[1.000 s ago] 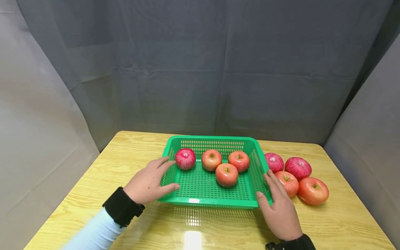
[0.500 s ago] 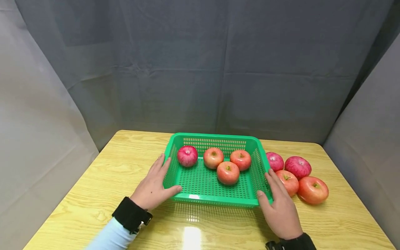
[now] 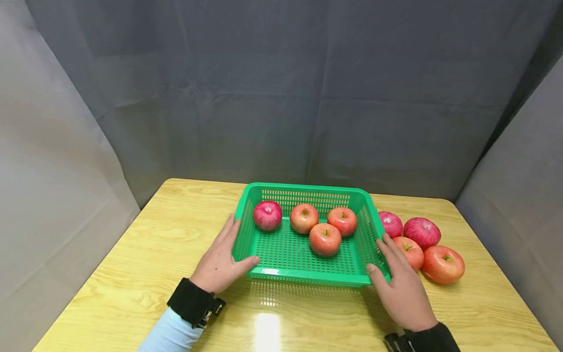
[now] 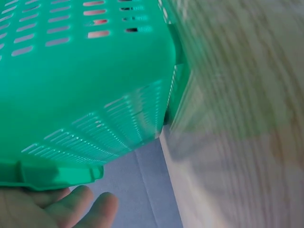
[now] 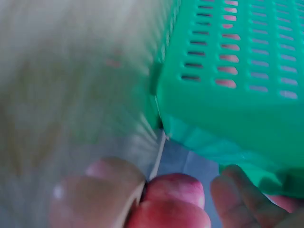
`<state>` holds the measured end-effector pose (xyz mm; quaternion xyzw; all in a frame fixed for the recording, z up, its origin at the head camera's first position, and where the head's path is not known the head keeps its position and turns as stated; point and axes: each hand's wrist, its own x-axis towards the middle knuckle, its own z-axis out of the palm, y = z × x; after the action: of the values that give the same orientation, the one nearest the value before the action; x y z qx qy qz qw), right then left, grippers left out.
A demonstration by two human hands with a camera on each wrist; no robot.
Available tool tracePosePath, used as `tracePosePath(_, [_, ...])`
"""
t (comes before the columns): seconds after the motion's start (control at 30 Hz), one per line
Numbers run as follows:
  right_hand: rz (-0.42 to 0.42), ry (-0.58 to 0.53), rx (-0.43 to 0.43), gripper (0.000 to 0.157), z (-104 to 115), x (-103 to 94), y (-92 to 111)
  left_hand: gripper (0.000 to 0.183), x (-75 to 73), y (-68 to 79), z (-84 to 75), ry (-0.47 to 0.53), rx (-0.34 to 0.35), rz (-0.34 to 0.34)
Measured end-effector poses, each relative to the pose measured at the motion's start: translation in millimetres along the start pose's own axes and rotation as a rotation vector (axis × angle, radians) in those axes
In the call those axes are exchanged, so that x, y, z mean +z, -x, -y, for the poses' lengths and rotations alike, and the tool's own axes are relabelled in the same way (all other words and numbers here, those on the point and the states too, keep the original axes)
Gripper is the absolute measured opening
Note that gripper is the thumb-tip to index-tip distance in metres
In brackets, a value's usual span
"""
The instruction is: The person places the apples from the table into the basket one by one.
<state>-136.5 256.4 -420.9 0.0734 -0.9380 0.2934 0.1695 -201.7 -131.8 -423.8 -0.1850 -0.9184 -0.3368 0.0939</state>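
Both hands hold a green plastic basket [image 3: 308, 276] by its short sides. My left hand [image 3: 222, 261] grips the left side, thumb over the front corner and fingers along the outside. In the left wrist view, its fingertips [image 4: 102, 209] lie under the rim. The right hand [image 3: 402, 288] holds the opposite side, thumb at the front corner and fingers on the outer rim. Inside sit a dark pink apple [image 3: 268, 215] at the left and three lighter red apples, one of them [image 3: 325, 239] nearest the front.
Outside the basket, close to the right hand, lie several more apples: a dark pink one [image 3: 422, 232], a large red one [image 3: 443, 264] and others. They rest on the wood-grain table [image 3: 132, 274]. A grey curtain [image 3: 286, 93] hangs behind.
My left hand has come around the basket's left side from above the rim. The basket with its apples has shifted slightly right and away. The right hand stays at its side.
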Motion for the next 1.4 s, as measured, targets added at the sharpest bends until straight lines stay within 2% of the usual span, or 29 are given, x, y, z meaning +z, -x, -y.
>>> tracePosePath(0.2, [0.062, 0.032, 0.022, 0.052, -10, -33.3, -11, 0.100, 2.0, 0.2, -1.4, 0.007, 0.000, -0.016])
tracePosePath(0.33, [0.095, 0.160, 0.055, 0.050, -26, -59.4, -26, 0.102, 1.8, 2.8, -1.6, 0.000, -0.007, -0.014])
tracePosePath(0.5, [0.196, 0.355, 0.035, 0.062, -48, -78.0, -46, 0.102, 1.1, 3.8, -2.0, 0.028, -0.010, -0.010])
tracePosePath(0.67, [0.313, 0.457, 0.030, 0.063, -60, -75.2, -55, 0.101, 0.0, 2.6, -1.7, 0.032, 0.008, -0.006])
tracePosePath(0.9, [0.374, 0.517, 0.034, 0.063, -66, -60.6, -62, 0.102, -0.9, 0.3, 0.0, 0.025, 0.002, -0.006])
tracePosePath(1.13, [0.366, 0.548, 0.004, 0.055, -70, -50.8, -67, 0.101, 1.7, 2.2, 1.6, 0.034, -0.006, 0.002])
tracePosePath(1.27, [0.361, 0.542, -0.013, 0.044, -71, -49.7, -70, 0.102, 1.3, 3.1, 1.5, 0.041, -0.015, -0.003])
tracePosePath(1.4, [0.357, 0.532, -0.010, 0.041, -73, -49.6, -72, 0.101, 1.3, 1.9, 0.3, 0.045, -0.003, -0.013])
